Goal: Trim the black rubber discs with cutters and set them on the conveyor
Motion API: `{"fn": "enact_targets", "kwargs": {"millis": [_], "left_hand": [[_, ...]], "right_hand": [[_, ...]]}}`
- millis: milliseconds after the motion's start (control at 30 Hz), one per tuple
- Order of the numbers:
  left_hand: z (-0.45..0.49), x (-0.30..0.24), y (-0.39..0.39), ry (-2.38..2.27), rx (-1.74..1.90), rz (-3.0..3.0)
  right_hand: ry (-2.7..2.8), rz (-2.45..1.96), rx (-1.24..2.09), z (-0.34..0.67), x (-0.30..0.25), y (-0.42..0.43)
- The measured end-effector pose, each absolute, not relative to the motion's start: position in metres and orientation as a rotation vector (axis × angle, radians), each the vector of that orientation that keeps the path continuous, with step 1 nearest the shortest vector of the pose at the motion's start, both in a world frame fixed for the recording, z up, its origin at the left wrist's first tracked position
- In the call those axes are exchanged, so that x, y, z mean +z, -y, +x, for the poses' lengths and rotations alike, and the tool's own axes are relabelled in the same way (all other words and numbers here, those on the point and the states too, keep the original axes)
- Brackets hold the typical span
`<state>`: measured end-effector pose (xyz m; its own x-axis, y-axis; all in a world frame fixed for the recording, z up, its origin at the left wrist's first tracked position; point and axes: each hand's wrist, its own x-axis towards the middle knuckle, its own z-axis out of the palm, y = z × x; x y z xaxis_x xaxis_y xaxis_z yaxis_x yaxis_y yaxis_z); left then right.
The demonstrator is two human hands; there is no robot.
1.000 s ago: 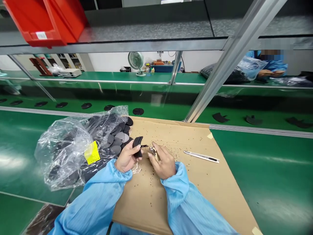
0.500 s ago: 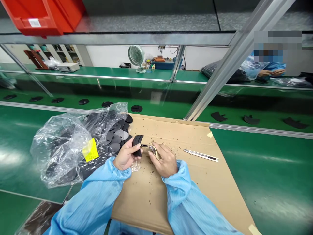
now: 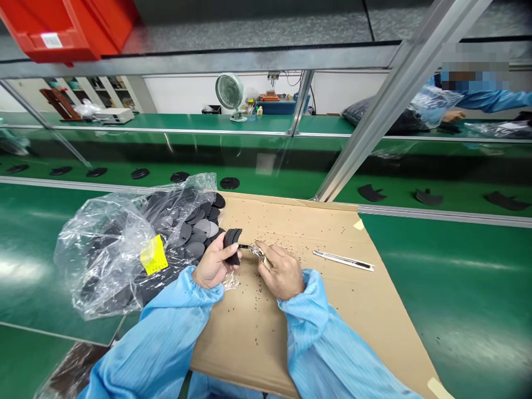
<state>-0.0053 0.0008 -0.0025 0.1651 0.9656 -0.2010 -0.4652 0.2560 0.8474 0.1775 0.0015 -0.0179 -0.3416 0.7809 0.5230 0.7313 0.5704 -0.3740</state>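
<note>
My left hand [image 3: 214, 262] is closed on a curved black plastic part [image 3: 231, 244], held above the cardboard. A thin stem juts from the part to the right. My right hand [image 3: 283, 270] grips small metal pliers [image 3: 260, 255] with pale yellowish handles, partly hidden by the fingers. Their jaws are at the end of the stem; whether they close on it is too small to tell. Left of my hands, a clear plastic bag [image 3: 103, 244] with a yellow label spills a heap of black disc-shaped parts [image 3: 195, 235].
Tiny black bits are scattered over the cardboard sheet [image 3: 332, 310]. A box cutter [image 3: 343, 260] lies to the right. Black parts [image 3: 429, 197] stand in a row on the green surface behind. A metal post [image 3: 399, 105] slants at right. A co-worker's sleeve [image 3: 494, 100] shows across the bench.
The fingers of my right hand have shifted slightly on the pliers, and more of the tool shows. The co-worker's arm across the bench has stretched out to the right.
</note>
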Motion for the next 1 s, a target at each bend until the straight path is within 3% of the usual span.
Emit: {"fn": "enact_targets", "kwargs": {"millis": [533, 833, 1000], "left_hand": [[-0.0014, 0.0007, -0.0019, -0.852, 1.184, 0.761], [-0.0016, 0.0003, -0.0049, -0.821, 1.273, 0.746], [-0.0063, -0.0022, -0.0066, -0.81, 1.22, 0.712]], "right_hand": [[1.956, -1.223, 0.374, 0.1728, -0.0202, 0.0002], [1.627, -1.153, 0.871, 0.1703, -0.0178, -0.0002], [1.648, -1.185, 0.819, 0.1709, -0.0182, -0.0001]]}}
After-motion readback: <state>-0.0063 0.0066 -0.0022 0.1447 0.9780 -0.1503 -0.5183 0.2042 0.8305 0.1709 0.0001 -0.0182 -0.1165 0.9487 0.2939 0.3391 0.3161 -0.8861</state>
